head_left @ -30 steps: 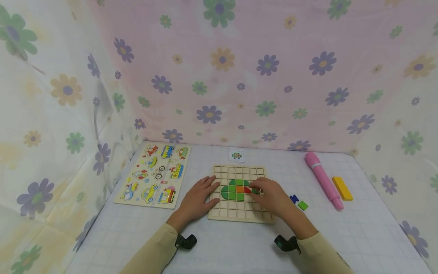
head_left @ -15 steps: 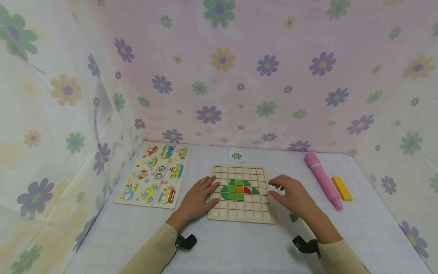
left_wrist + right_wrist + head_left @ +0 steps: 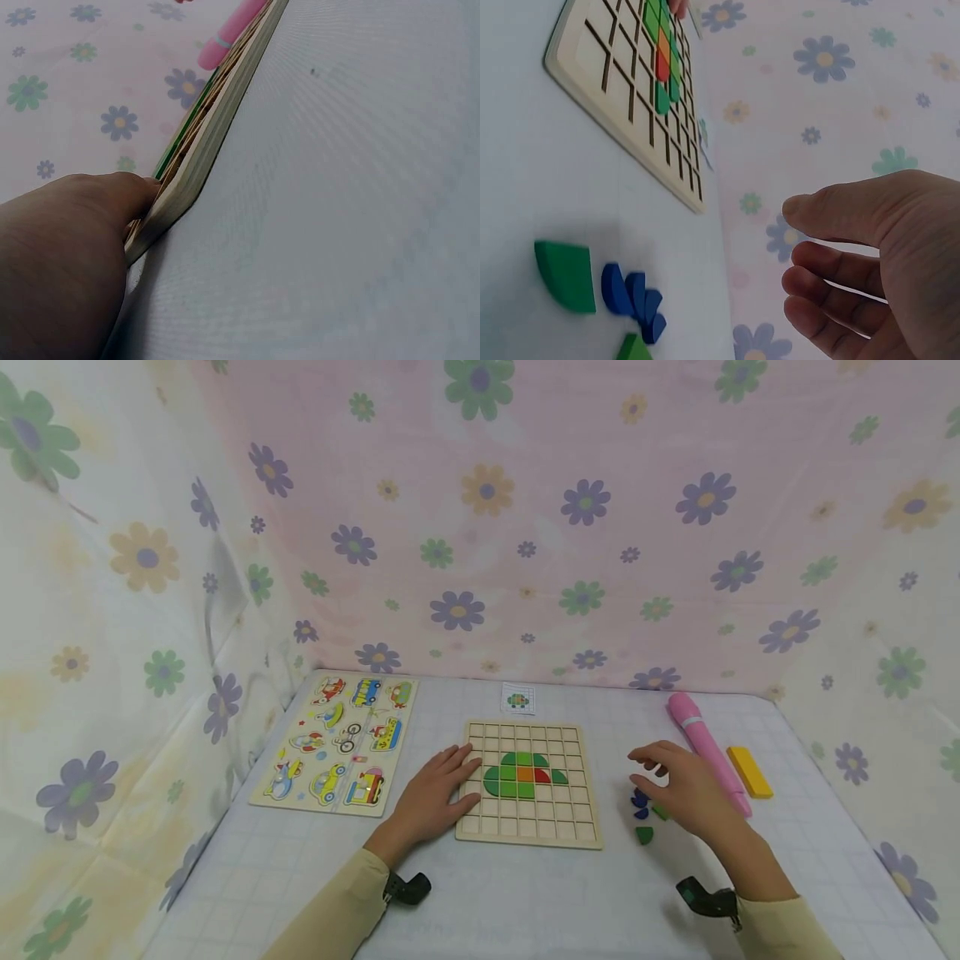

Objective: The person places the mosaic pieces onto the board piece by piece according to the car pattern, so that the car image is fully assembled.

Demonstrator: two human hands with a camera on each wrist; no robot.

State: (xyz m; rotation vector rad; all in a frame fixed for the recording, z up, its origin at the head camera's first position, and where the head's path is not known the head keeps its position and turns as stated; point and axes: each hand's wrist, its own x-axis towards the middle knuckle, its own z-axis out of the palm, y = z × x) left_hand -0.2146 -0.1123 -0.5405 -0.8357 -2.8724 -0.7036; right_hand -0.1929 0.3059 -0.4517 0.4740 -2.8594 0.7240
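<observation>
A wooden grid board lies in the middle of the table in the head view. Green tiles, an orange tile and a red tile form a rounded figure in its cells. My left hand rests on the board's left edge, fingers extended. My right hand hovers to the right of the board, holding nothing, fingers loosely bent. Beneath and beside it lie loose blue pieces, a light green piece and a dark green quarter-round piece. The right wrist view shows its thumb and fingers apart.
A vehicle puzzle board lies at the left. Behind the grid board is a small pattern card. To the right are a pink microphone-shaped object and a yellow block. Flowered cloth encloses the table's back and sides.
My right hand has left the grid board and moved right, over the loose pieces. A green piece shows at the figure's right end where the fingers were. My left hand stays put.
</observation>
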